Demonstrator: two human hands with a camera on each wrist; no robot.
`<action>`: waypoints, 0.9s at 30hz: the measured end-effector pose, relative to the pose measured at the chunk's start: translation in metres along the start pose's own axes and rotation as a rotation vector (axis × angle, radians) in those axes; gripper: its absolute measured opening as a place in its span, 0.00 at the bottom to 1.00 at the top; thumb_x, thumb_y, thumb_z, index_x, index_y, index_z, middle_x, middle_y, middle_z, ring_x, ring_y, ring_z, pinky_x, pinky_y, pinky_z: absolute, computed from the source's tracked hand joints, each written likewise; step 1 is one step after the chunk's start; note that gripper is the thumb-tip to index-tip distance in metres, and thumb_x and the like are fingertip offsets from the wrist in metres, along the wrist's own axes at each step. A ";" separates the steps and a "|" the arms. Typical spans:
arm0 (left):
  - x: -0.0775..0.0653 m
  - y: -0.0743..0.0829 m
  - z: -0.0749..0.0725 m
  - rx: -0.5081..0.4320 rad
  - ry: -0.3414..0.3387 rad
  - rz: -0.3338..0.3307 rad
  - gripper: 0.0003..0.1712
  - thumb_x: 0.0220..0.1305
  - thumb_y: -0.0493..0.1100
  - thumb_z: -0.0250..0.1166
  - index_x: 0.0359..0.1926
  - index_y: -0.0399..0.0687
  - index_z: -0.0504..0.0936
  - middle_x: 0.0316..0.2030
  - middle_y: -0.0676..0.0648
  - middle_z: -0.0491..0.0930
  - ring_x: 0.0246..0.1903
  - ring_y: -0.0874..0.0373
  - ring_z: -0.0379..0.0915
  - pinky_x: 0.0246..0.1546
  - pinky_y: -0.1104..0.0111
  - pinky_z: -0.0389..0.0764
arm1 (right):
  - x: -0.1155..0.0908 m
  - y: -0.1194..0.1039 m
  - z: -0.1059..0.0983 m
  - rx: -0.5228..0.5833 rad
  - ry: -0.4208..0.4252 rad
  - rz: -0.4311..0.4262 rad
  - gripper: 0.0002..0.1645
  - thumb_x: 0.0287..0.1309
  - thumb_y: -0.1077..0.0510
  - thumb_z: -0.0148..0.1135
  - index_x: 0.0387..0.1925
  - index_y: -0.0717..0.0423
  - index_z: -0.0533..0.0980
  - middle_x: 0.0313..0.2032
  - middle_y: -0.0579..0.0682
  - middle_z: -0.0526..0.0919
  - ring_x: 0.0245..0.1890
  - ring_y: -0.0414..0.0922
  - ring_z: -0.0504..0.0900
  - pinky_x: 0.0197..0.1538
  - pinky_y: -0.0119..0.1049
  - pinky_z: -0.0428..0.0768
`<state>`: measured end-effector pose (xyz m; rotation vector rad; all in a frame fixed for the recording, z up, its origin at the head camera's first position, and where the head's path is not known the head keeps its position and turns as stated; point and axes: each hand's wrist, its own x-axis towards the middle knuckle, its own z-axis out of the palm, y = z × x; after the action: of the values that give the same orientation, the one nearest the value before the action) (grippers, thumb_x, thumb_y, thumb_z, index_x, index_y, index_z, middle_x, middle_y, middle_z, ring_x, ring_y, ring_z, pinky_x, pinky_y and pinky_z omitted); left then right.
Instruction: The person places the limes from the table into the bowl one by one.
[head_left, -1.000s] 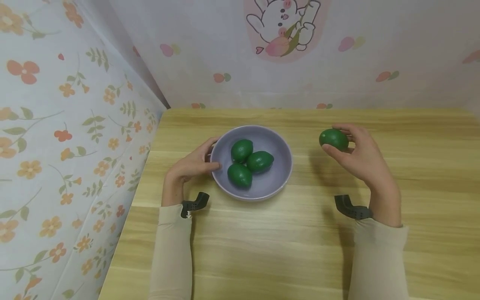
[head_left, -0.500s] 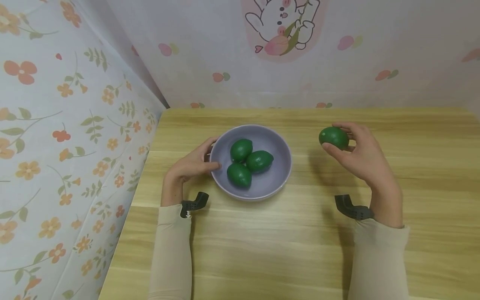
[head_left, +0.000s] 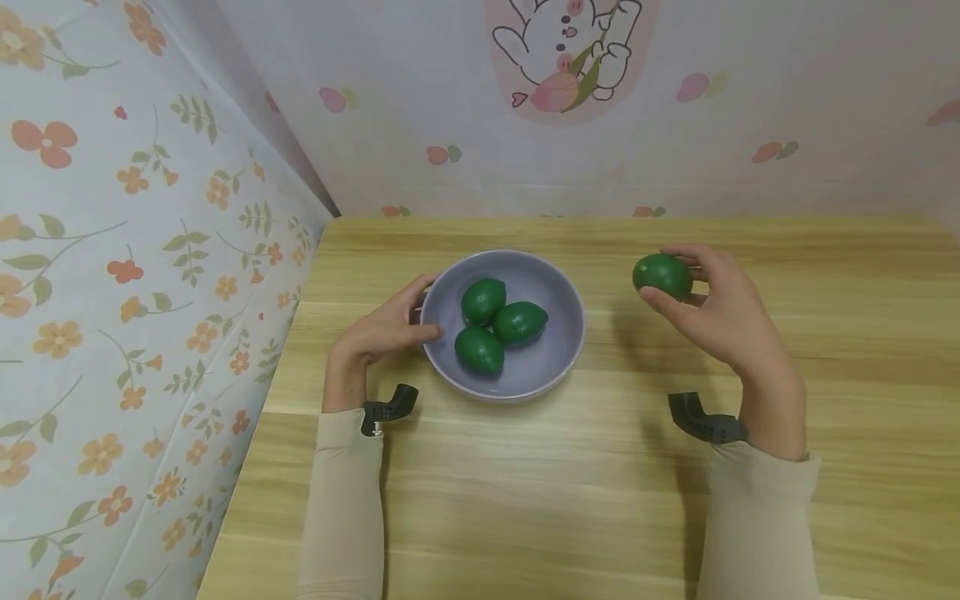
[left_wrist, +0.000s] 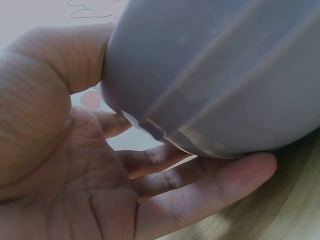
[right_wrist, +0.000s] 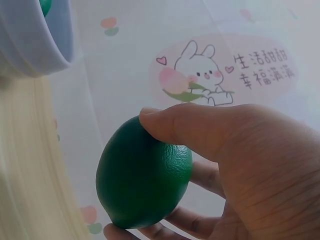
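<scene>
A lavender bowl (head_left: 553,357) stands on the wooden table, with three green limes (head_left: 521,322) grouped inside it. My left hand (head_left: 384,327) grips the bowl's left side, its thumb over the rim. In the left wrist view the fingers (left_wrist: 200,192) reach under the bowl's curved, ridged wall (left_wrist: 235,85). To the right of the bowl, my right hand (head_left: 723,312) holds another lime (head_left: 660,276) above the table between thumb and fingers. The right wrist view shows this lime (right_wrist: 142,175) close up, the thumb on its upper end and fingers behind and below it.
The wooden table (head_left: 517,508) ends at a back curtain (head_left: 450,100) with a rabbit print. A floral curtain (head_left: 172,333) runs along the left edge. Dark camera mounts (head_left: 705,419) sit on both wrists.
My right hand has shifted very slightly left with the lime in the last half second. The left hand, the bowl and the limes in it stay in place.
</scene>
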<state>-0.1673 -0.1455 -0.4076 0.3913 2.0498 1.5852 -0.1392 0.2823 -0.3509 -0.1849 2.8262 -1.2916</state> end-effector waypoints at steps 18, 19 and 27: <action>0.002 0.001 0.000 0.005 0.002 -0.003 0.50 0.60 0.28 0.64 0.81 0.48 0.55 0.74 0.32 0.63 0.67 0.34 0.70 0.52 0.57 0.88 | -0.002 -0.010 0.003 -0.015 0.000 -0.053 0.37 0.64 0.54 0.73 0.71 0.58 0.71 0.67 0.64 0.74 0.67 0.64 0.73 0.63 0.67 0.75; 0.002 0.000 0.000 0.006 0.003 -0.003 0.50 0.60 0.28 0.64 0.82 0.48 0.55 0.74 0.32 0.63 0.67 0.34 0.70 0.52 0.57 0.88 | -0.002 -0.011 0.003 -0.015 -0.001 -0.054 0.37 0.64 0.54 0.73 0.71 0.58 0.71 0.67 0.63 0.74 0.67 0.64 0.73 0.64 0.67 0.75; 0.001 -0.001 0.000 0.016 0.006 -0.003 0.50 0.61 0.28 0.64 0.81 0.49 0.56 0.75 0.34 0.62 0.69 0.35 0.67 0.54 0.58 0.86 | -0.001 -0.014 0.005 -0.027 -0.019 -0.053 0.37 0.64 0.52 0.74 0.70 0.56 0.72 0.66 0.61 0.75 0.66 0.63 0.76 0.61 0.56 0.77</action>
<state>-0.1685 -0.1452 -0.4089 0.3888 2.0676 1.5714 -0.1363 0.2697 -0.3435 -0.2729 2.8427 -1.2554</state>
